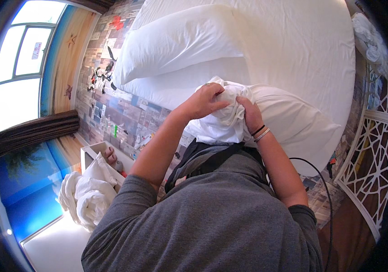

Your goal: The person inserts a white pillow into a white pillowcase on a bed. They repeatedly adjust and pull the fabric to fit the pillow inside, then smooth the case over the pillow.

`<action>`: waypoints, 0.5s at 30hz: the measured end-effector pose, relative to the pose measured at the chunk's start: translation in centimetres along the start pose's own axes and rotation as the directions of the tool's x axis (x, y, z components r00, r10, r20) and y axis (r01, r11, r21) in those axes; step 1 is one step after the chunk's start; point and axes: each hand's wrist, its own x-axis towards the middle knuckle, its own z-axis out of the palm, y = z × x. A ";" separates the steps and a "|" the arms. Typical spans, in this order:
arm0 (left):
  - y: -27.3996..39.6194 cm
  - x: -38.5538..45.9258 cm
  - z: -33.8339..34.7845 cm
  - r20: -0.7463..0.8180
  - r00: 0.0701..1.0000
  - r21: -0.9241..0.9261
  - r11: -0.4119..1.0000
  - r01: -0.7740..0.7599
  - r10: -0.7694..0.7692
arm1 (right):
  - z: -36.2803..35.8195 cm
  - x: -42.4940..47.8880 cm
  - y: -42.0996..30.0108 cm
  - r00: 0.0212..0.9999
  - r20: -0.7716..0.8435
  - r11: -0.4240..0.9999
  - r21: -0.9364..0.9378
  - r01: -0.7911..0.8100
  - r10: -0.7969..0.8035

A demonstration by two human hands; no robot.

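Observation:
Bunched white fabric point(223, 127) is gathered against my waist, over the near edge of a bed. My right hand point(252, 114) grips its upper right side, thumb and fingers pressed into the folds. On the left of the bundle lies my left hand point(211, 98), fingers curled over the cloth; whether it pinches any is unclear. A white pillow point(292, 119) rests just right of the bundle, partly behind my right forearm. Farther off, another white pillow point(180, 44) lies on the white bed sheet point(292, 44).
At left, piled white bedding point(92, 200) sits beside an open white box-like unit point(88, 149) holding shoes. Small items litter the patterned floor point(129, 112). A black cable point(328, 197) hangs at right near a white lattice panel point(367, 153). Crumpled bedding point(370, 40) lies beyond the bed's right edge.

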 end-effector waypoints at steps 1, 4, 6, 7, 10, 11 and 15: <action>-0.1 -0.1 -0.1 -0.013 0.999 0.016 0.999 -0.034 0.034 | 0.2 0.0 -0.2 1.000 -0.001 1.000 -0.022 0.020 -0.020; -0.2 -0.2 -0.1 -0.025 0.996 0.085 0.993 -0.081 0.083 | 0.5 0.2 -0.5 0.999 -0.032 0.997 -0.061 0.041 -0.043; -0.2 -0.2 0.1 -0.005 0.999 0.151 0.988 -0.038 0.039 | 0.1 1.2 0.0 0.996 -0.090 0.999 -0.051 -0.004 -0.001; 0.0 -0.3 0.3 -0.044 0.998 0.181 0.983 -0.038 0.046 | 0.0 1.6 -0.1 0.993 -0.113 0.998 -0.045 -0.045 0.039; 0.1 -0.4 0.6 -0.177 0.981 0.252 0.967 -0.027 0.074 | -0.9 3.0 0.0 0.974 -0.176 0.990 0.026 -0.142 0.144; 0.1 -0.3 0.4 -0.237 0.968 0.264 0.964 -0.019 0.084 | -1.8 3.7 0.5 0.967 -0.189 0.984 0.081 -0.158 0.171; -0.7 -0.2 0.2 -0.363 0.923 0.182 0.981 -0.061 0.125 | -2.0 3.0 0.2 0.970 -0.177 0.764 -0.645 0.013 -0.167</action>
